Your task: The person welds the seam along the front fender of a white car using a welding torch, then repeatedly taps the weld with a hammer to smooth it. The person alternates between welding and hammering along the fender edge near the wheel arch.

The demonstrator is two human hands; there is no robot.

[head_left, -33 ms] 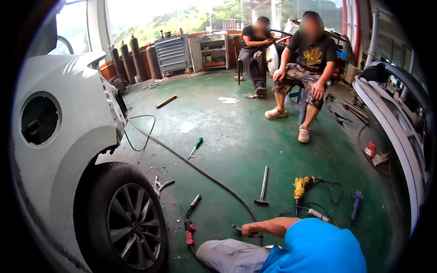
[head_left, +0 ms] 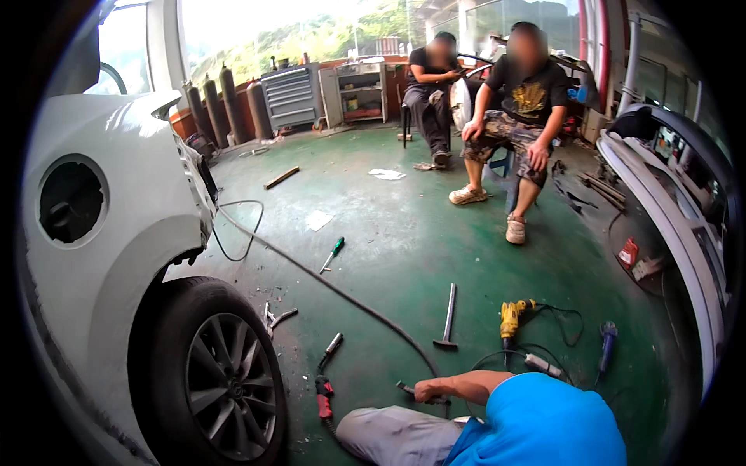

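My right arm, in a blue sleeve, reaches left across the lower part of the head view, above my grey-trousered leg (head_left: 396,435). My right hand (head_left: 427,391) is closed around a short dark tool, and its greyish end (head_left: 402,386) sticks out left of the fingers. The rest of it is hidden, so its exact kind does not show. A dark hose (head_left: 342,293) runs from the car to behind my forearm. Left of my hand lies a red-handled welding torch (head_left: 324,396) with a metal neck. A T-shaped hammer (head_left: 450,318) lies beyond my hand. My left hand is out of view.
A white car body (head_left: 116,179) and its wheel (head_left: 233,388) stand at left. Right of my arm lie a yellow drill (head_left: 511,317) and a blue-purple power tool (head_left: 608,346) with cords. A green-handled screwdriver (head_left: 336,248) lies farther off. Two people (head_left: 528,101) sit at the back.
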